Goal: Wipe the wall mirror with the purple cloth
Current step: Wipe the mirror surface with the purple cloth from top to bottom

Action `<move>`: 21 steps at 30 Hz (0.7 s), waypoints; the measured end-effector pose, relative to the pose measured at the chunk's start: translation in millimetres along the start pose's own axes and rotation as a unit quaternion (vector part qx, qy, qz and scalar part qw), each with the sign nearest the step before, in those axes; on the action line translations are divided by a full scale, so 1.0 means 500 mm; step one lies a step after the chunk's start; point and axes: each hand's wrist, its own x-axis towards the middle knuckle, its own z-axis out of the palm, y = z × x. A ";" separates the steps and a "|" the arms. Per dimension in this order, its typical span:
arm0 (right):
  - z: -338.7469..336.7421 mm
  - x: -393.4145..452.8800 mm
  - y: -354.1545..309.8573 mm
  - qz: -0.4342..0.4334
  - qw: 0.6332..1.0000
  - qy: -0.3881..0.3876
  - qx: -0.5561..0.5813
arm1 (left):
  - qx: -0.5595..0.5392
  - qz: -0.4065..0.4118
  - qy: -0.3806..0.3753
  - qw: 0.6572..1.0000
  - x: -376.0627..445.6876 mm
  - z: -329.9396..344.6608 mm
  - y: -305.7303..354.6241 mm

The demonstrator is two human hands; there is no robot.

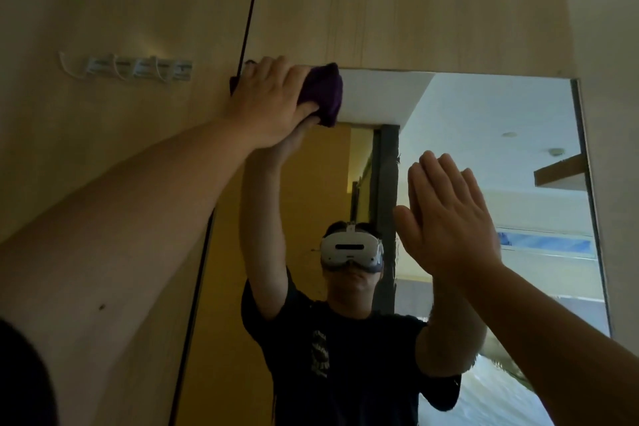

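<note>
mirror [466, 156] on wood wall [103, 10], reflecting the person. left hand [266, 104] at the top left corner, fingers gripping the bunched cloth [323, 93] pressed on the glass. right hand [449, 218] flat on the glass, fingers straight. wiping looks just begun at the top; most of the mirror seems left.

Both forearms are seen bare, and no ring or watch is worn below the fingers [446, 176]. In the reflection, a dark short-sleeved T-shirt [359, 367] with a pale printed chest emblem is worn, and a white headset [349, 249] is strapped on with a top band.
</note>
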 end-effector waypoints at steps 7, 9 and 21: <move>0.000 -0.003 -0.001 -0.002 1.000 0.007 0.015 | -0.043 -0.001 -0.047 0.998 0.015 0.010 -0.035; 0.000 -0.003 0.000 -0.002 1.000 0.005 0.017 | -0.056 0.005 -0.066 0.996 0.006 0.018 -0.032; -0.004 -0.004 0.005 -0.007 0.999 0.003 0.037 | -0.049 0.023 -0.105 0.993 -0.190 0.023 -0.003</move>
